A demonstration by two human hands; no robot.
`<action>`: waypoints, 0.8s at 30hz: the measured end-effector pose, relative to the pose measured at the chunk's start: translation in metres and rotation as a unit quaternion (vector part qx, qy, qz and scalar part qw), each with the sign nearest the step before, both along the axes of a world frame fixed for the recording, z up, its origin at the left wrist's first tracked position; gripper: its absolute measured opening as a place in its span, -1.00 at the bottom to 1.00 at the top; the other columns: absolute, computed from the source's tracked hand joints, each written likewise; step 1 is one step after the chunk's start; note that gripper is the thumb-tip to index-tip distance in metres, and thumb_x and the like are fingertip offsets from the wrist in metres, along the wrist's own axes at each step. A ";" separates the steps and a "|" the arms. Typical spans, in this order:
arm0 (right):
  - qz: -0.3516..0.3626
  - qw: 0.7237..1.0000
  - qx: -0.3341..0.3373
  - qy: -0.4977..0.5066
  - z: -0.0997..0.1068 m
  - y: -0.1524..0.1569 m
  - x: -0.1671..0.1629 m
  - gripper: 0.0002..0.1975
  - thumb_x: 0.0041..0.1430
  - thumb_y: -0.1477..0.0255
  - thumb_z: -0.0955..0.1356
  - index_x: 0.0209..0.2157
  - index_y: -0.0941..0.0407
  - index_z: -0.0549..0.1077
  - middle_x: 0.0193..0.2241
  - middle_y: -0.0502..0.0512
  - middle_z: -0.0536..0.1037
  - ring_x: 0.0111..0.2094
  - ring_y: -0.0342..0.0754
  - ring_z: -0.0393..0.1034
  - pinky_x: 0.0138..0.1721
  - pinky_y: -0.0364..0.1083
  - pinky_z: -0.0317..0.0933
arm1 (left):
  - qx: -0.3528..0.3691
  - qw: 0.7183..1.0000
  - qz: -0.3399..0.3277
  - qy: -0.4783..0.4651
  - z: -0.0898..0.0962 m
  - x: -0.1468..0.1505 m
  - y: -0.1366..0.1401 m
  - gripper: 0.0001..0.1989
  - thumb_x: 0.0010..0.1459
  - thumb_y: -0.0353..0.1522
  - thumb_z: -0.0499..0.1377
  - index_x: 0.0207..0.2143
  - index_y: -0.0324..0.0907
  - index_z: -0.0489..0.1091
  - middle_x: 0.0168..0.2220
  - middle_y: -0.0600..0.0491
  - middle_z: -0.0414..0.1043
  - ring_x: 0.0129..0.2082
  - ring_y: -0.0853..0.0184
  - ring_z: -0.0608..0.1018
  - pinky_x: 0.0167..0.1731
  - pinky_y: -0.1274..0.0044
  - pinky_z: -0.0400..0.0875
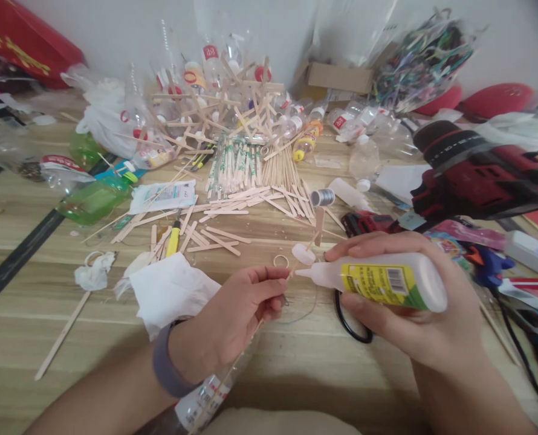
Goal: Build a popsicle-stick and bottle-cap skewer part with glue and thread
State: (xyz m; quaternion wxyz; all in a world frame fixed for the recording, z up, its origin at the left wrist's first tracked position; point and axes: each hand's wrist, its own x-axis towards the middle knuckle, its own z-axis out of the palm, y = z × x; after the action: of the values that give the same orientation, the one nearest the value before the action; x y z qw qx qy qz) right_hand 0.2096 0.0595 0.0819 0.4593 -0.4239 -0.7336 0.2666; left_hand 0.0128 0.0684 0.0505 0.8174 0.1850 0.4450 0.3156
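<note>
My right hand (454, 308) is wrapped around a clear squeeze bottle of glue (380, 283) with a yellow-green label. The bottle lies nearly level, its nozzle pointing left at my left fingertips. With thumb and fingers pinched, my left hand (246, 296) grips a thin wooden skewer (235, 365) that slants down toward the lower edge. The skewer's upper tip is close to the nozzle; whether they touch I cannot tell. Just beyond the nozzle is a small whitish cap (304, 254). A thin ring (281, 261) lies past my left fingertips.
Craft sticks (217, 241) and a skewer bundle (280, 163) spread across the table's middle. A red-black power drill (473, 175) stands at right. White tissue (171, 287) and a yellow cutter (173, 238) lie left. Behind are plastic bottles (212, 66) and a wire spool (322, 197).
</note>
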 end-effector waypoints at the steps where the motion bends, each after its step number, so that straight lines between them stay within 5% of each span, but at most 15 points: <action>1: 0.002 1.000 -0.003 0.000 0.000 0.000 -0.001 -0.63 -0.01 0.41 0.50 -0.14 -0.11 0.43 -0.22 0.03 0.58 -0.24 0.08 0.52 -0.25 0.05 0.40 | 0.003 1.000 -0.001 0.001 0.000 0.000 0.000 -0.85 0.00 -0.52 0.25 -0.30 -0.27 0.43 -0.44 0.13 0.35 -0.59 0.55 0.28 -0.55 0.65 0.12; 24: 0.022 0.999 -0.019 -0.017 -0.001 -0.001 -0.002 -0.62 0.00 0.41 0.49 -0.14 -0.12 0.41 -0.23 0.04 0.57 -0.24 0.10 0.52 -0.26 0.05 0.40 | 0.002 1.000 0.007 -0.023 0.004 0.001 -0.004 -0.91 -0.02 -0.49 0.28 -0.40 -0.26 0.42 -0.51 0.15 0.31 -0.60 0.55 0.26 -0.56 0.66 0.12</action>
State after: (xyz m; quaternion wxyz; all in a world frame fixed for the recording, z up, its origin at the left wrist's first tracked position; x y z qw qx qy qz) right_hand 0.2071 0.0584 0.0811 0.4325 -0.4209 -0.7453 0.2834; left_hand 0.0141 0.0646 0.0545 0.8247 0.1768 0.4267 0.3263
